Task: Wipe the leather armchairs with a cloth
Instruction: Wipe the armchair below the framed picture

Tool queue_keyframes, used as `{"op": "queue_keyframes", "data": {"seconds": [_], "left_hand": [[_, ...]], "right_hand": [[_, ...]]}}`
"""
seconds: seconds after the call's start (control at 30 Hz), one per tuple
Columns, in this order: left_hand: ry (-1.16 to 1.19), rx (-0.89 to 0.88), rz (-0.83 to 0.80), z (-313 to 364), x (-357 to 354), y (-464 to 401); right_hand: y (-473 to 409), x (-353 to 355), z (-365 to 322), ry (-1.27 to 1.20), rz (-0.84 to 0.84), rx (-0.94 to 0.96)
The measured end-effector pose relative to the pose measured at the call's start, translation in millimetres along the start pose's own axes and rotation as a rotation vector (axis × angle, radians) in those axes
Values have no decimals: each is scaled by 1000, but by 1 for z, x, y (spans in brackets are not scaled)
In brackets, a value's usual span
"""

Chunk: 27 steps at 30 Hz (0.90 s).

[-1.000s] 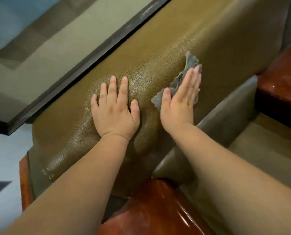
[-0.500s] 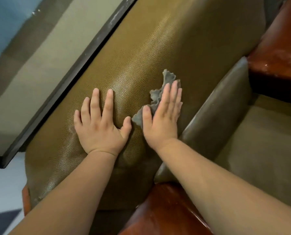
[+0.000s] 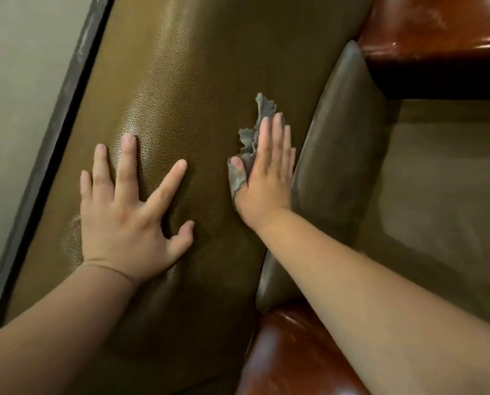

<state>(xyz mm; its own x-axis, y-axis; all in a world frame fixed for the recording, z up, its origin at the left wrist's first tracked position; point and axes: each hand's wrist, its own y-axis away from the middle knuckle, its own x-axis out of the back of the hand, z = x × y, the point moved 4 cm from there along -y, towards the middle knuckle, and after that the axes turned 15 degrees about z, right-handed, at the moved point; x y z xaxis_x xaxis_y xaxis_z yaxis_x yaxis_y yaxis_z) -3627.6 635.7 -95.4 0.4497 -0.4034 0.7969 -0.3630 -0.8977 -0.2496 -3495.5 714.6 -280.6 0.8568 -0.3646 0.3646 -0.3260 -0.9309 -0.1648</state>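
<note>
Pressing flat with straight, close-set fingers, the right hand (image 3: 266,178) is seen on the grey cloth (image 3: 248,146), which has been drawn down the olive leather backrest (image 3: 198,81) toward the seat cushion (image 3: 332,155) over the last second. The left hand (image 3: 126,212) is laid on the leather beside it, its fingers now spread wider than before. A wiping stroke along the backrest's inner edge is judged under way, with much leather left.
</note>
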Motion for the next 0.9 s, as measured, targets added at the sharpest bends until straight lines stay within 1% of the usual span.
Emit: {"op": "queue_keyframes", "data": {"seconds": [0.07,0.13,0.17,0.23,0.27,0.33,0.37,0.4,0.47,0.53,0.6,0.63,0.67,0.7,0.73,0.77,0.83,0.9], "left_hand": [[16,-18,20,0,-1,0],[32,-16,39,0,-1,-1],[38,-9,43,2,-1,0],[47,-6,58,2,-2,1],[57,-14,71,1,-4,2],[58,-32,91,-2,-6,3],[53,-37,90,-2,-6,3],[52,-35,89,-2,-6,4],[51,-13,94,-1,-4,4],[56,3,84,1,-2,2],[57,-2,91,2,-2,1],[57,-10,98,2,-2,1],[60,-19,103,2,-3,2],[63,-26,106,2,-4,3],[64,-29,104,1,-5,4],[60,-31,98,0,-6,5],[42,-35,86,-1,-6,7],[18,-32,81,-1,-4,7]], "right_hand": [[69,10,1,17,-67,-16],[138,23,3,41,-170,31],[150,26,8,56,-205,62],[117,20,20,60,-233,64],[85,16,24,58,-209,22],[15,6,31,22,-134,-132],[-9,3,36,31,-87,-188],[-18,0,39,52,-62,-204],[10,0,40,98,-82,-153],[83,13,33,121,-152,-61],[165,29,28,123,-239,81],[190,35,28,129,-269,145],[197,35,33,143,-292,191],[185,31,37,164,-300,211],[159,26,39,207,-271,210],[126,21,41,249,-225,159],[58,13,48,295,-143,-38],[33,7,45,248,-88,-172]]}}
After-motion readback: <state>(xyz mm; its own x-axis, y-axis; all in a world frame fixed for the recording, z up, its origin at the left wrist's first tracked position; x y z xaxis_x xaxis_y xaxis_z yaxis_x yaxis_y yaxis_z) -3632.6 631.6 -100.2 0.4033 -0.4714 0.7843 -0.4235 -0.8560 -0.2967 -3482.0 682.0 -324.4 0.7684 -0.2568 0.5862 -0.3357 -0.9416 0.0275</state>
